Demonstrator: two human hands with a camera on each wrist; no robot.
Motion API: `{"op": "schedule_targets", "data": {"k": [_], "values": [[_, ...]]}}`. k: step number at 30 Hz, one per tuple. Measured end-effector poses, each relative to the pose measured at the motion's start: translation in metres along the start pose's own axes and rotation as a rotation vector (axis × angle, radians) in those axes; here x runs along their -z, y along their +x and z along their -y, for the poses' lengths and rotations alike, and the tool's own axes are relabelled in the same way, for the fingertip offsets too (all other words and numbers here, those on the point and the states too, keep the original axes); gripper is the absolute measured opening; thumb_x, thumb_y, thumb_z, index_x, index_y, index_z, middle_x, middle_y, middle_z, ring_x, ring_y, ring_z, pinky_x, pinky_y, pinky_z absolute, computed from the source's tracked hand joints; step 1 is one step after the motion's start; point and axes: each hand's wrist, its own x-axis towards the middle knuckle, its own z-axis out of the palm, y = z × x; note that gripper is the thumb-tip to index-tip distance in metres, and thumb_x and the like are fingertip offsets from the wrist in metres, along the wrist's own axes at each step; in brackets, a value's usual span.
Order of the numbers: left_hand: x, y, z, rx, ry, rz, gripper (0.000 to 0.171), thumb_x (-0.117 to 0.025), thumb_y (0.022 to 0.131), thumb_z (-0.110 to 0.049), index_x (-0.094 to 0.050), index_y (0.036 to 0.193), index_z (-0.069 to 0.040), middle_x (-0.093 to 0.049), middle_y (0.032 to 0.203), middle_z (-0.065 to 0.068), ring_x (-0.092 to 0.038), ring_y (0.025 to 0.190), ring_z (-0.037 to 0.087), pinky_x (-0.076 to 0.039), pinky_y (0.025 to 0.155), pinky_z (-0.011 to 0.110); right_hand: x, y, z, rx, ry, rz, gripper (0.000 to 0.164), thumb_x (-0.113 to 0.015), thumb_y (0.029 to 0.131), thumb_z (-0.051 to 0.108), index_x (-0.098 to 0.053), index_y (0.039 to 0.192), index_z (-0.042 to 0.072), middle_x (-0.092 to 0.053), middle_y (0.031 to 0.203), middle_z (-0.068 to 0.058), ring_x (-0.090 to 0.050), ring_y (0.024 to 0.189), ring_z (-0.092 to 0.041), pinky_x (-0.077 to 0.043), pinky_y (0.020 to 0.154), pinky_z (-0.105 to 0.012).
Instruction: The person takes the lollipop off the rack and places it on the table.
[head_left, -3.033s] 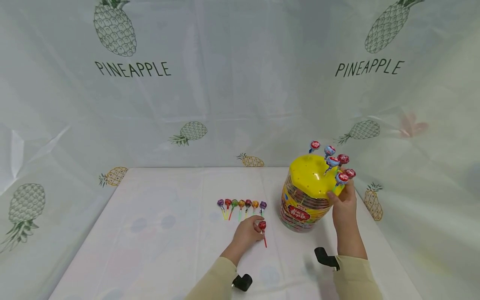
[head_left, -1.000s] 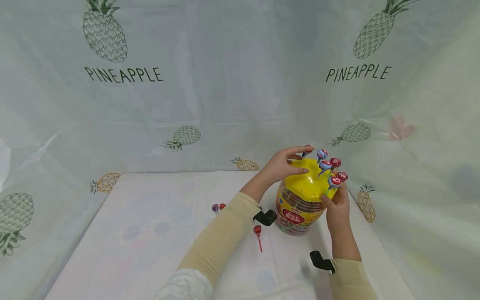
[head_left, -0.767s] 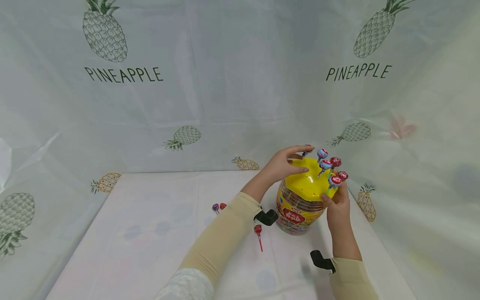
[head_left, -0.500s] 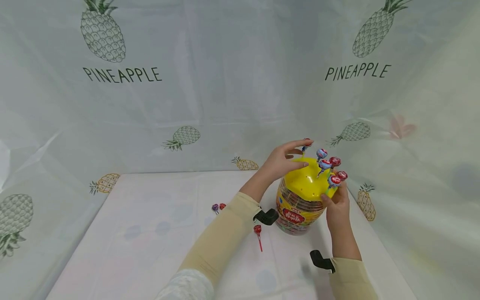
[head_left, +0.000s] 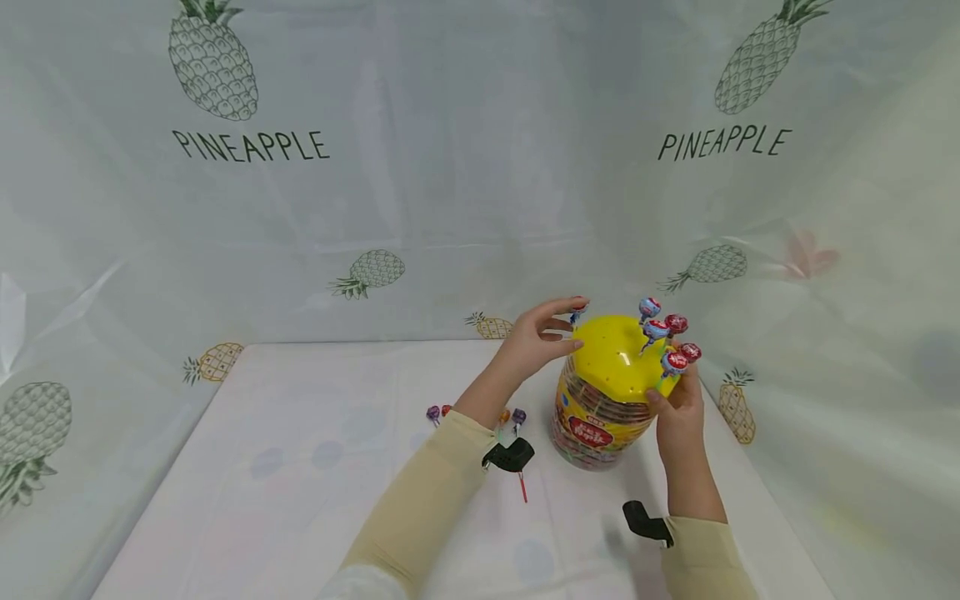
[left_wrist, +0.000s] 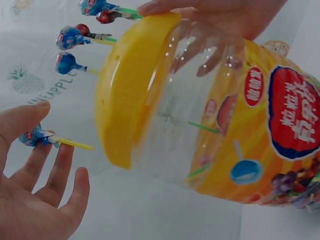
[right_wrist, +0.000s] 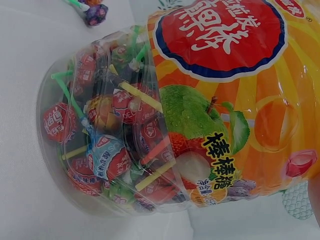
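Note:
My left hand (head_left: 531, 340) pinches a lollipop (left_wrist: 34, 137) in blue wrapping, just left of the jar's yellow lid (head_left: 617, 354). Its yellow stick points at the lid, and the left wrist view shows its end apart from it. My right hand (head_left: 681, 417) grips the lid's right edge and upper jar (head_left: 594, 429), its fingers mostly hidden behind. The clear plastic jar leans slightly. Several lollipops (head_left: 655, 330) with blue or red wrappers stand in the lid's right side. More wrapped lollipops (right_wrist: 102, 120) fill the jar's bottom in the right wrist view.
On the white-covered table (head_left: 300, 500), a row of lollipops (head_left: 519, 416) lies partly hidden behind my left forearm. One red-stick lollipop (head_left: 523, 487) lies nearer, its head covered by the black wrist camera (head_left: 510, 455). A pineapple-print sheet (head_left: 450, 167) hangs behind.
My left hand left the red lollipop on the table and reached the lid. It has since lifted the blue lollipop from the lid and moved it left. My right hand keeps its grip.

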Motion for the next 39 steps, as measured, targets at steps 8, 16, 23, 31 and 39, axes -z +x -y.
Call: {"op": "schedule_targets", "data": {"k": [8, 16, 23, 31, 39], "values": [[0.01, -0.04, 0.022, 0.083, -0.024, -0.059, 0.053, -0.072, 0.088, -0.005, -0.06, 0.135, -0.027, -0.053, 0.135, -0.006, -0.059, 0.106, 0.018, -0.054, 0.085, 0.032, 0.0, 0.001, -0.001, 0.018, 0.023, 0.007, 0.063, -0.056, 0.095, -0.006, -0.038, 0.15, 0.018, -0.039, 0.149, -0.007, -0.032, 0.136, -0.023, -0.034, 0.107, -0.023], [0.013, -0.071, 0.046, 0.184, -0.064, -0.1, 0.054, -0.073, 0.086, -0.002, -0.062, 0.132, -0.028, -0.055, 0.131, -0.001, -0.06, 0.103, 0.019, -0.055, 0.08, 0.032, 0.0, 0.002, 0.001, -0.013, 0.002, -0.024, 0.066, -0.056, 0.094, -0.008, -0.038, 0.151, 0.021, -0.038, 0.15, -0.005, -0.031, 0.136, -0.021, -0.032, 0.108, -0.023], [0.014, -0.102, 0.078, 0.271, -0.046, -0.123, 0.053, -0.072, 0.085, 0.002, -0.062, 0.132, -0.021, -0.055, 0.129, 0.005, -0.062, 0.097, 0.022, -0.054, 0.073, 0.028, -0.001, 0.002, -0.001, -0.012, 0.029, -0.017, 0.064, -0.057, 0.095, -0.004, -0.039, 0.15, 0.021, -0.039, 0.15, -0.006, -0.032, 0.137, -0.022, -0.033, 0.108, -0.024], [0.005, -0.126, 0.103, 0.349, -0.018, -0.153, 0.051, -0.073, 0.083, 0.005, -0.065, 0.128, -0.017, -0.059, 0.117, 0.008, -0.064, 0.086, 0.018, -0.054, 0.069, 0.029, -0.001, 0.002, 0.001, -0.034, 0.024, -0.031, 0.065, -0.058, 0.094, -0.005, -0.04, 0.15, 0.022, -0.039, 0.149, -0.004, -0.031, 0.137, -0.021, -0.031, 0.109, -0.025], [0.001, -0.145, 0.124, 0.405, -0.04, -0.179, 0.047, -0.068, 0.085, 0.008, -0.065, 0.126, -0.014, -0.056, 0.107, 0.008, -0.066, 0.082, 0.023, -0.055, 0.07, 0.033, -0.001, 0.002, 0.001, -0.018, 0.027, -0.026, 0.064, -0.056, 0.094, -0.007, -0.041, 0.149, 0.021, -0.04, 0.149, -0.005, -0.031, 0.137, -0.021, -0.031, 0.11, -0.026]]}}
